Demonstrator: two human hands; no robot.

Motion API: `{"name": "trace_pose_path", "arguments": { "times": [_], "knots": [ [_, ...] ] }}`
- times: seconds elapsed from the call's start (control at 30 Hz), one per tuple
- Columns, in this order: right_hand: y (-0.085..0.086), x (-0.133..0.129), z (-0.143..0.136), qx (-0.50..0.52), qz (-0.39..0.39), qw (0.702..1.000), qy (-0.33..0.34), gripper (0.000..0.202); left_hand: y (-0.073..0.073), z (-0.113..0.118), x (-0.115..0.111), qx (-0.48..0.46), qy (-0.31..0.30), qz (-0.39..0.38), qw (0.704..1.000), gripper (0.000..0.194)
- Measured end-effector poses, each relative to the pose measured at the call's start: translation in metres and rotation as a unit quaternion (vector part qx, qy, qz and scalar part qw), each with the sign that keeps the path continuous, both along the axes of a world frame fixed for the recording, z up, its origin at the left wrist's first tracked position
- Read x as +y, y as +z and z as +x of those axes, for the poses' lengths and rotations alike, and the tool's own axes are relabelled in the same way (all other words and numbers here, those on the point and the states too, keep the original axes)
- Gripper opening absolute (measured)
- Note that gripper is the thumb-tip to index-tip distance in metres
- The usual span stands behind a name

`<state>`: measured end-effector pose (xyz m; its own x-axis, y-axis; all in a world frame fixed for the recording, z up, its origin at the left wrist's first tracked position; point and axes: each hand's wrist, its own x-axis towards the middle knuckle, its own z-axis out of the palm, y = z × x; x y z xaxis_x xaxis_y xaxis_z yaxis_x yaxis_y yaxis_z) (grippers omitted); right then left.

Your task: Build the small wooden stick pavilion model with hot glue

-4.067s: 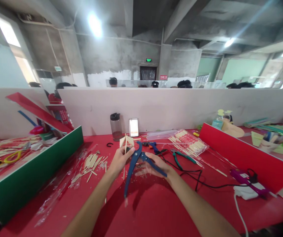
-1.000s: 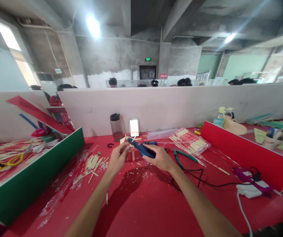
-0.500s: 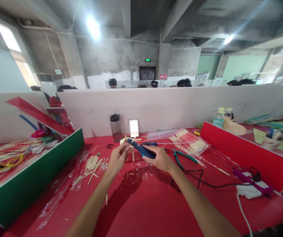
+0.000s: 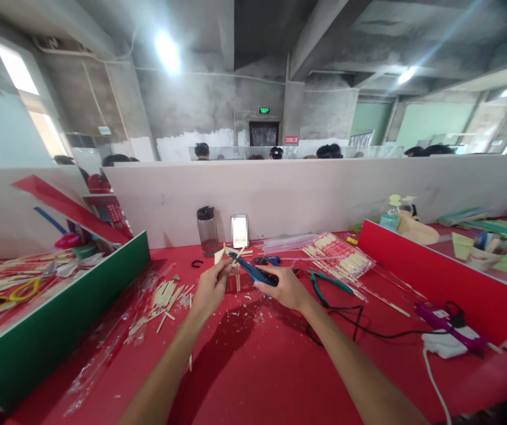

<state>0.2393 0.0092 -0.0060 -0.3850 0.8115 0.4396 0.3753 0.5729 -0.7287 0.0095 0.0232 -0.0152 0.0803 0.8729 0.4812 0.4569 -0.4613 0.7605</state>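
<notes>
My left hand [image 4: 212, 287] is closed, its fingertips pinching a thin wooden stick [image 4: 239, 255]. Wrapped in my right hand [image 4: 286, 287] is a dark blue pliers-like cutter [image 4: 253, 270], its narrow end pointing left against or close by the stick. I cannot tell whether the jaws touch the stick. Just behind and beneath my fingers stands a small structure of pale sticks [image 4: 238, 280], partly hidden by my left hand. Another blue tool [image 4: 268, 260] lies behind the cutter. Small wood chips [image 4: 253, 313] are scattered on the red tabletop [image 4: 257, 378] below.
Cut sticks [image 4: 167, 295] lie left, beside plastic wrapping and a green divider [image 4: 71, 307]. A bottle [image 4: 208, 230] and a phone [image 4: 239, 231] stand at the back. Rightward are packed sticks [image 4: 337, 251], green-handled pliers [image 4: 328, 283], a black cord, a purple power strip [image 4: 452, 324] and a red divider [image 4: 439, 265].
The cutter's tip has dipped slightly, and my left fingers have shifted a little around the stick. Both hands keep their hold.
</notes>
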Motion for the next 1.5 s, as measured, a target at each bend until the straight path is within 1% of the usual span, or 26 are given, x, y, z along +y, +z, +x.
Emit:
{"name": "trace_pose_path", "arguments": {
  "times": [0.13, 0.27, 0.4, 0.53, 1.0, 1.27, 1.5],
  "knots": [
    [-0.0016, 0.0006, -0.0015, 0.012, -0.01, 1.0, -0.001, 0.045, 0.0009, 0.0002, -0.0003, 0.03, 0.0, -0.001, 1.0, 0.041],
    [-0.0029, 0.0009, -0.0024, 0.018, -0.015, 1.0, -0.003, 0.044, -0.0003, -0.0004, 0.0004, 0.039, 0.008, 0.002, 0.999, 0.04],
    [-0.0049, 0.002, -0.0036, 0.016, -0.018, 1.0, -0.013, 0.046, -0.0006, -0.0009, -0.0001, 0.031, 0.008, 0.011, 0.999, 0.041],
    [-0.0067, 0.0031, -0.0049, 0.019, -0.012, 1.0, -0.014, 0.044, 0.0021, 0.0, -0.0025, 0.029, 0.009, 0.01, 1.0, 0.041],
    [-0.0046, 0.0008, -0.0058, 0.03, -0.013, 0.999, -0.002, 0.043, 0.0056, 0.0024, -0.0044, -0.008, 0.017, 0.023, 1.0, 0.037],
    [-0.0051, 0.0019, -0.0053, 0.04, -0.013, 0.999, 0.005, 0.046, 0.0036, 0.001, -0.0028, -0.009, 0.014, 0.026, 1.0, 0.038],
    [-0.0049, 0.0016, -0.0049, 0.033, -0.005, 0.999, 0.0, 0.044, 0.0001, -0.0011, 0.0006, -0.009, 0.002, 0.018, 1.0, 0.038]
  ]
}}
